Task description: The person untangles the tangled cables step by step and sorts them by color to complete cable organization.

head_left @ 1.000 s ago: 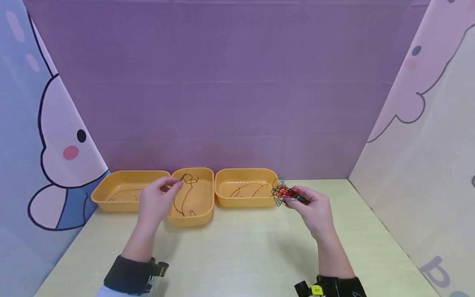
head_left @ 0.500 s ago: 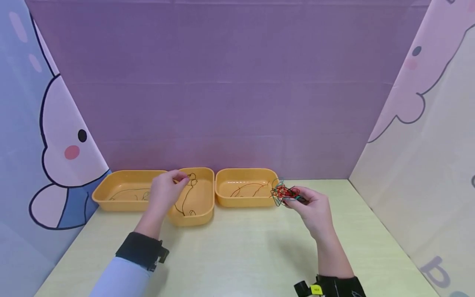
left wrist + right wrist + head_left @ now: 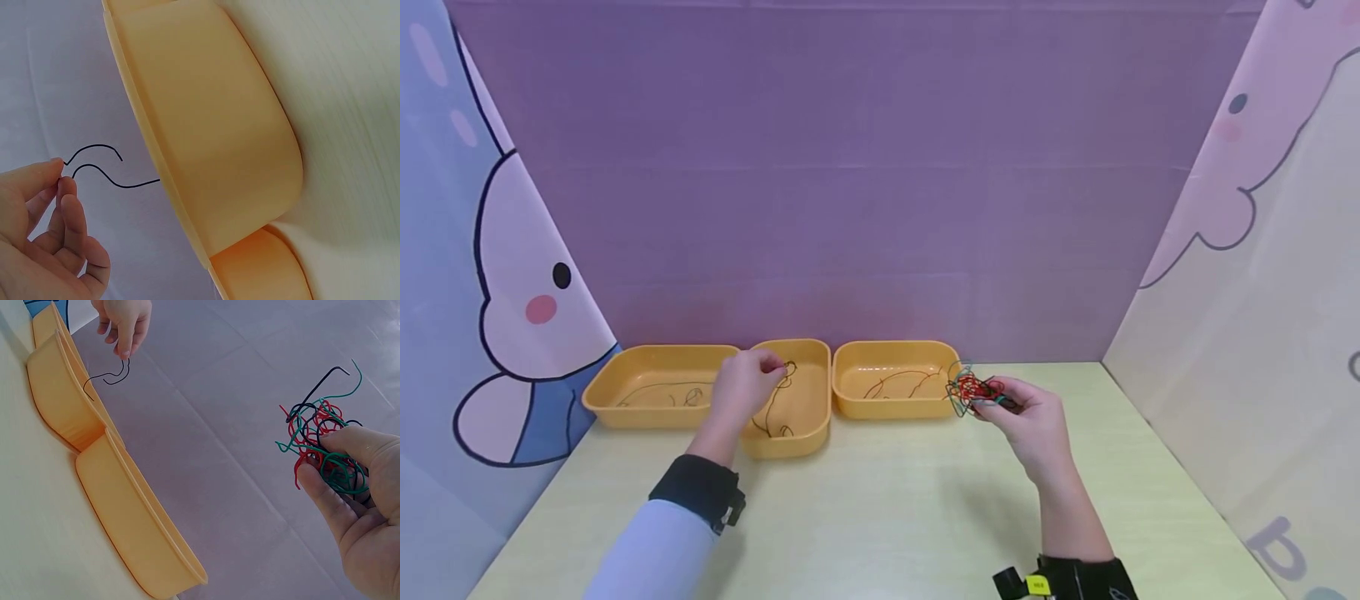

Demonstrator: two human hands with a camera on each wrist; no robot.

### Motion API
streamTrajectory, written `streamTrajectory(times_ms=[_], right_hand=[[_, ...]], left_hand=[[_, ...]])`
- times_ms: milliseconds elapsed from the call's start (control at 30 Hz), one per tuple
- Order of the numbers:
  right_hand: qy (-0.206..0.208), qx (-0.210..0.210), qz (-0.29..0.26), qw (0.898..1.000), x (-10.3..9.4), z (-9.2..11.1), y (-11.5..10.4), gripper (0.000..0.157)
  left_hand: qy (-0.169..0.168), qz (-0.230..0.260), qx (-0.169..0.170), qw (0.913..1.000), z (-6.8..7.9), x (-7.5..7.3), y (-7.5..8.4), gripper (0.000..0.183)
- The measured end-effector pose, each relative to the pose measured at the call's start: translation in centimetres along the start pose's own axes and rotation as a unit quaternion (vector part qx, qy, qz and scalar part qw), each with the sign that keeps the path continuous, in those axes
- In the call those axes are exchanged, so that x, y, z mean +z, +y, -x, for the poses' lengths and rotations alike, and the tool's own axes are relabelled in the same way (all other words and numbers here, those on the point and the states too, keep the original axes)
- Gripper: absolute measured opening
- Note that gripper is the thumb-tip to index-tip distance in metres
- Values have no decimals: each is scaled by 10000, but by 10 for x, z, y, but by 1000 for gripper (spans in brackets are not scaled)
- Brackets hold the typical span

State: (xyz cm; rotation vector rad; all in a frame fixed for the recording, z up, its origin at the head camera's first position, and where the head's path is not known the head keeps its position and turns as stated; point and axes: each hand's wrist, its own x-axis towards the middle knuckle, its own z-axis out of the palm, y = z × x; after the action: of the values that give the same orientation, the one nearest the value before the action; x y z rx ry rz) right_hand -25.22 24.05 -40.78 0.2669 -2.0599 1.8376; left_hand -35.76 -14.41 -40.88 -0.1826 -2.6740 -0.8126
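Wire point(image 3: 128, 187), thin and black, hangs pinched in the left hand point(image 3: 745, 383) over the middle tray point(image 3: 805, 408), its far end hidden behind the tray in the left wrist view; the right hand point(image 3: 1036, 429) grips a multicolored tangle point(image 3: 976, 390), partly covering it.

Both my hands bare: left hand point(image 3: 747, 385), right hand point(image 3: 1036, 429), no gloves. Left arm: pale blue sleeve point(image 3: 651, 554), wide black wristband point(image 3: 696, 487), small black block point(image 3: 732, 510) on its inner side. Right arm: black strap point(image 3: 1086, 577) with pale marking, dark boxy module point(image 3: 1010, 583), bright yellow label point(image 3: 1038, 585), print too small to read.
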Motion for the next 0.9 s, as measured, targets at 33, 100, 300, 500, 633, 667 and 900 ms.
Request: streamTrajectory(times_ms=[33, 100, 300, 500, 633, 667, 900], right_hand=[[2, -4, 13, 10000, 0, 0, 0, 26], [2, -6, 43, 10000, 0, 0, 0, 26], [-5, 38, 155, 9999, 0, 0, 0, 26], [-14, 67, 162, 9998, 1, 3, -8, 25], [-9, -29, 97, 9999, 1, 2, -4, 25], [-6, -48, 59, 10000, 1, 0, -1, 25], [-13, -65, 25, 10000, 0, -1, 4, 25]], left_hand=[[13, 2, -3, 10000, 0, 1, -1, 10], [36, 5, 15, 10000, 0, 1, -1, 10], [-174, 14, 5, 9998, 2, 2, -2, 12], [-334, 129, -65, 9993, 5, 2, -1, 17], [-270, 144, -65, 9995, 5, 1, -3, 17], [-245, 153, -59, 9996, 4, 0, -3, 17], [-52, 342, -38, 9994, 6, -8, -2, 27]])
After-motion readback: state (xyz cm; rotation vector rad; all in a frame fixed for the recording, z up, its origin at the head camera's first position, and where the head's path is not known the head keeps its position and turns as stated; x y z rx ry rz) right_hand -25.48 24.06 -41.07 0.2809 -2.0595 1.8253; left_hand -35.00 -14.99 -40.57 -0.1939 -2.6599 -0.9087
